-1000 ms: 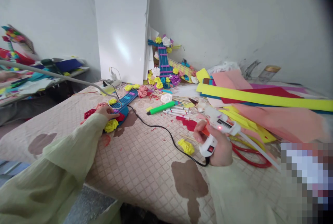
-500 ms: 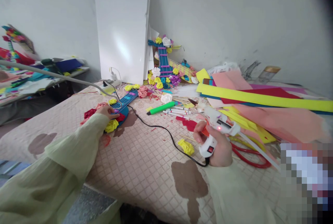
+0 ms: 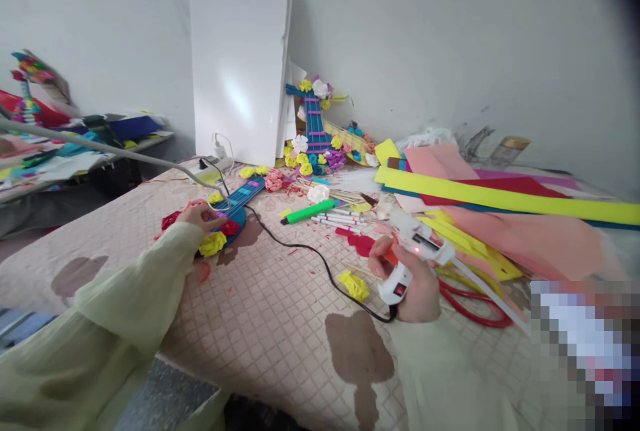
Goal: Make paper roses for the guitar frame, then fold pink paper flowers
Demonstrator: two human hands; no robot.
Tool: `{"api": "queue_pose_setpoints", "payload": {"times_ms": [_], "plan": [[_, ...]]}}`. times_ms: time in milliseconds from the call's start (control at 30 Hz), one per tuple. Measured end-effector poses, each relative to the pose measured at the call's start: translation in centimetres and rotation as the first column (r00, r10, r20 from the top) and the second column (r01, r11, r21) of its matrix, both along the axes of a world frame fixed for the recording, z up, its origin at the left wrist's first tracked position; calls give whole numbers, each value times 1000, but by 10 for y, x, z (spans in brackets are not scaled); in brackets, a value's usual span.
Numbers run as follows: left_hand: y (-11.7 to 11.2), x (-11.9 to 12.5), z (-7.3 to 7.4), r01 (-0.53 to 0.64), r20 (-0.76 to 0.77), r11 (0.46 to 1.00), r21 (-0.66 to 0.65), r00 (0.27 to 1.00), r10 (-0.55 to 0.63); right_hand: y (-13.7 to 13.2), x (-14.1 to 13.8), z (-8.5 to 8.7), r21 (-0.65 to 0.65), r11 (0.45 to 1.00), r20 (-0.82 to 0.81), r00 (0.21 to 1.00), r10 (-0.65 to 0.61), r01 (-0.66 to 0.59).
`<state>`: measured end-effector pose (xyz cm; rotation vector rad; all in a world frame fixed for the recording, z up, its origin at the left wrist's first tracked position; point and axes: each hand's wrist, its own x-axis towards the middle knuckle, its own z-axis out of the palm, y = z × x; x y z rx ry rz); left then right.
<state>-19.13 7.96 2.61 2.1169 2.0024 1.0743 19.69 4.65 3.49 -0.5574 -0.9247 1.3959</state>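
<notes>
My left hand [image 3: 203, 216] is closed, its fingertips at a red paper flower [image 3: 230, 227] on a blue guitar-shaped craft [image 3: 245, 192]. The craft lies on the table, its neck pointing away to the right, with purple strips across it. Around my left hand are a yellow paper flower [image 3: 213, 244] and another red flower [image 3: 170, 219]. My right hand [image 3: 420, 291] grips a white hot glue gun [image 3: 399, 284] by its handle, fingers at the orange trigger. The gun's small red light is lit, and its nozzle points away from me. A loose yellow paper flower [image 3: 354, 285] lies left of it.
A black cord [image 3: 310, 244] runs across the patterned tablecloth [image 3: 260, 324]. Beyond are a green marker [image 3: 307, 211], pens, sticks and a white flower [image 3: 318, 193]. Coloured paper sheets [image 3: 500, 194] cover the right side. A finished-looking guitar craft [image 3: 316, 124] leans by a white board [image 3: 240, 71].
The view has shifted slightly, so things sit a little differently in the picture. Both hands keep their holds; the glue gun and the guitar craft show no clear movement on their own.
</notes>
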Motion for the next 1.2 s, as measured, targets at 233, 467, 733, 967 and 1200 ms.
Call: {"api": "queue_pose_setpoints", "payload": {"times_ms": [233,467,733,967,1200], "plan": [[-34,84,19,260,-296,966,-7,922,-250,2,-1,0,21,999,-16,999,33,-33],[-22,186,6,686,-202,727,5,713,-672,-4,-3,3,22,998,-47,997,59,-58],[8,236,-34,743,-284,561,-366,485,-827,-3,-3,6,21,997,-84,994,70,-69],[14,233,-29,756,-168,611,-235,587,-792,-4,0,8,23,999,-75,997,29,-27],[11,223,-20,716,512,698,-32,611,-604,-2,2,10,49,999,-63,998,13,-10]]}}
